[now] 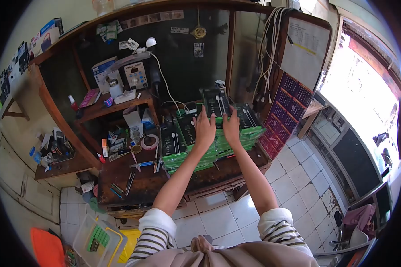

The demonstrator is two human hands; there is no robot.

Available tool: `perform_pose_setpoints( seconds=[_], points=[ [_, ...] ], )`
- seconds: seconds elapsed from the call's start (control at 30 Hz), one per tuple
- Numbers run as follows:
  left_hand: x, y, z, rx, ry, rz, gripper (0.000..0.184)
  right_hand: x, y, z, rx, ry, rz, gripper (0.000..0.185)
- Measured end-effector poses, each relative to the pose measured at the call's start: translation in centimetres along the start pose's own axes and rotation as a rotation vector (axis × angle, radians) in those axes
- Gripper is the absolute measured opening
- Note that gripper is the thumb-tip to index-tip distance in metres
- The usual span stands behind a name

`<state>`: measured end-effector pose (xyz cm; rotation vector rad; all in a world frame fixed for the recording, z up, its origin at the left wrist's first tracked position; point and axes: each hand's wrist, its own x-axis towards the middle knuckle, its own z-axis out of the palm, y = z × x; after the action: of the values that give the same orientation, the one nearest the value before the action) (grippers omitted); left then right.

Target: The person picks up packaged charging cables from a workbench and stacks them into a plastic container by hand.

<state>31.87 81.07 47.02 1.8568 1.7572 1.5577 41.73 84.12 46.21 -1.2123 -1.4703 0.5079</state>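
1. There are two bare hands, and together they hold one flat black box with green edges and a white cable picture [217,100].
2. The left hand [205,130] is at the left side of this box, with its fingers stretched along the edge; its grip is half open, closed only as far as the box permits.
3. The right hand [231,127] keeps the opposite side, in a similar half-open grip.
4. The held box is tilted, above the stacked black-and-green boxes [174,141]. I cannot tell if it touches them.
5. At least three tops are visible in these stacks; the lower layers are too crowded for counting surely.
6. The stacks stand on one dark brown wooden bench [112,174], toward its right part.
7. To the left of the stacks lies one pinkish ring-shaped tape roll [150,149].
8. On the small wooden shelf [116,108] stands one pale device with blue knobs [136,76].
9. On the back panel hangs one round golden ornament [199,32].
10. At the right side there is one purple calendar sheet [280,112].
11. On the floor is one transparent plastic tub [81,234], containing several green pieces.
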Motion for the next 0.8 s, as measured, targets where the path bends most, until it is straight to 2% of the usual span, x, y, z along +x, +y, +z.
perform_pose_setpoints(
  seconds=[0.03, 0.1, 0.13, 0.17, 0.2, 0.27, 0.33, 0.4, 0.47, 0.53, 0.6, 0.67, 0.73, 0.8],
  points=[
    [-0.3, 0.8, -0.2, 0.003, 0.001, -0.006, 0.054, -0.2, -0.3, -0.2, 0.080, 0.033, -0.023, 0.042],
    [-1.3, 2.2, -0.7, -0.253, 0.040, -0.023, 0.053, -0.8, -1.0, -0.8, 0.160, 0.063, -0.042, 0.041],
    [-1.7, 2.6, -0.8, -0.251, 0.039, -0.027, 0.053, -1.2, -1.5, -1.1, 0.217, 0.095, -0.128, 0.043],
    [-2.2, 3.1, -0.9, -0.307, 0.105, 0.055, 0.052, -1.6, -2.1, -1.6, 0.275, 0.129, -0.216, 0.045],
    [-2.8, 3.5, -1.1, -0.363, 0.171, 0.137, 0.051, -2.2, -3.1, -2.3, 0.276, 0.128, -0.215, 0.045],
    [-4.6, 4.2, -2.3, -0.401, 0.165, 0.141, 0.050, -4.1, -5.2, -3.9, 0.561, 0.075, -0.138, 0.052],
    [-6.6, 4.3, -3.7, -0.458, 0.204, 0.163, 0.050, -6.1, -5.9, -5.6, 0.589, 0.023, -0.111, 0.058],
    [-7.8, 4.2, -6.0, -0.374, 0.223, 0.128, 0.057, -8.4, -5.9, -6.3, 0.747, -0.054, -0.125, 0.062],
    [-8.2, 3.5, -8.6, -0.275, 0.456, 0.186, 0.066, -11.0, -5.7, -6.2, 0.746, -0.103, -0.077, 0.064],
    [-7.9, 3.3, -12.6, -0.173, 0.551, 0.321, 0.074, -13.8, -5.6, -5.6, 0.743, -0.163, -0.020, 0.066],
    [-7.6, 3.7, -17.5, -0.064, 0.415, 0.462, 0.069, -16.4, -5.8, -4.5, 0.845, -0.291, 0.012, 0.067],
    [-8.1, 2.6, -21.3, -0.116, 0.112, 0.412, 0.064, -18.8, -6.5, -3.2, 0.846, -0.363, 0.004, 0.066],
    [-9.8, 2.4, -24.4, -0.177, 0.068, 0.302, 0.062, -20.9, -7.6, -1.7, 0.841, -0.444, -0.050, 0.063],
    [-12.2, 1.8, -27.6, -0.251, -0.096, 0.032, 0.063, -22.7, -8.9, 0.2, 0.882, -0.502, -0.045, 0.063]
  ],
)
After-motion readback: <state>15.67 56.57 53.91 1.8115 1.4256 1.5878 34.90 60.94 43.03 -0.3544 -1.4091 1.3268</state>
